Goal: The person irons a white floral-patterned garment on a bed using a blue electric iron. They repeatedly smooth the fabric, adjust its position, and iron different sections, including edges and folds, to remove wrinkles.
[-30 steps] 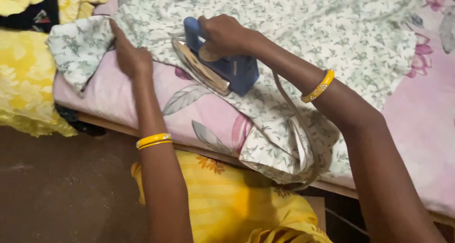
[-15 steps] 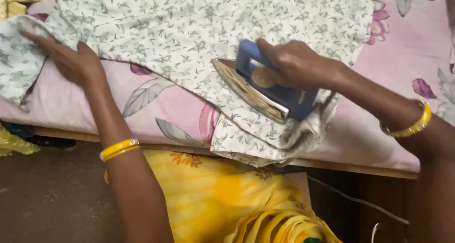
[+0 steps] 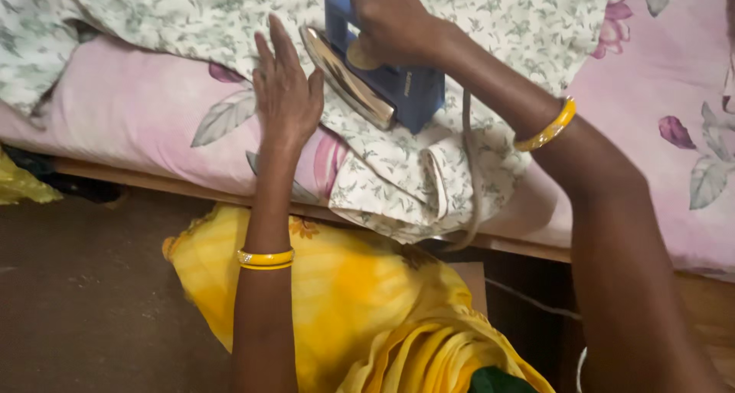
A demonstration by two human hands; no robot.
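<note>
Right hand (image 3: 394, 25): my grip is closed round the handle of the blue iron (image 3: 383, 79), fingers fully wrapped. The iron sits tilted on the white floral cloth (image 3: 306, 25), shiny soleplate facing my left, near the front edge of the bed. Its cord (image 3: 468, 171) drops from behind the iron over the folded cloth edge and goes down past the bed front. Left hand (image 3: 287, 94): open, fingers spread and flat, holding nothing, palm down at the hem of the cloth where it meets the pink flowered bedsheet (image 3: 138, 109), just beside the soleplate; can't tell whether it touches the metal. Cloth covers the upper part of the bed, and one folded corner hangs over the front edge. Yellow bangles on both wrists. Yellow garment (image 3: 360, 316) below the bed edge, over my lap; brown floor (image 3: 84, 286) to the left.
</note>
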